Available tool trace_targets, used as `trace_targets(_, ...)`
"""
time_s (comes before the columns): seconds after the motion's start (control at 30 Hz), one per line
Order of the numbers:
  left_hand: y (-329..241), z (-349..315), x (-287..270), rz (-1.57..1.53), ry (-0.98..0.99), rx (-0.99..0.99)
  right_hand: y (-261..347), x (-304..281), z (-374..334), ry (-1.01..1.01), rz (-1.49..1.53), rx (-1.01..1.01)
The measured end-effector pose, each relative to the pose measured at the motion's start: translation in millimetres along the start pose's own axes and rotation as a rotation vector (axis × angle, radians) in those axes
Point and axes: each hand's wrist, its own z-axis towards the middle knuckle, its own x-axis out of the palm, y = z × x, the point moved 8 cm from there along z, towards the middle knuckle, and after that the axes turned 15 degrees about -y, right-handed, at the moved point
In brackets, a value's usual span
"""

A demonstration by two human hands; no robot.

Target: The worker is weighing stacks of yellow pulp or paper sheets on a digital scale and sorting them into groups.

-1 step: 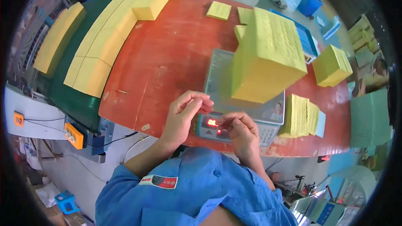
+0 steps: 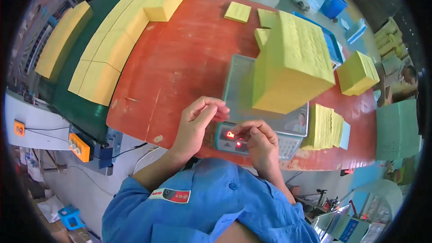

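Head view: left hand [image 2: 194, 120], at the left edge of the digital scale [image 2: 290, 145], half-curled, nothing seen held; right hand [image 2: 262, 143], over scale's front panel [image 2: 223, 141], fingers bent, hold unclear; yellow paper stack [image 2: 288, 74], on scale's platform [image 2: 236, 81]. Grips unchanged since earlier frame.

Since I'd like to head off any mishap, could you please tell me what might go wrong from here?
The tall yellow stack on the scale might topple if bumped, since no hand steadies it. The right hand is close to the keypad, so a key could be pressed by accident. The ragged yellow bundle beside the scale lies near the red table's near edge and might be nudged off.
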Motion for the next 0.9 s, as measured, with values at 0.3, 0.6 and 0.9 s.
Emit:
trace_targets(0.3, -24.2, 139.8, -37.4, 0.012, 0.095, -0.029, -18.5, 73.5, 95.5, -0.135, 0.047, -0.104)
trace_targets(0.6, 45.5, 276.4, 97.3, 0.191, 0.463, 0.191, 3.9, 74.2, 135.1, -0.415, -0.111, -0.210)
trace_targets(0.9, 129.1, 290.7, 237.8, 0.681, 0.726, 0.826, -0.2, 62.7, 130.7, -0.537, -0.256, -0.188)
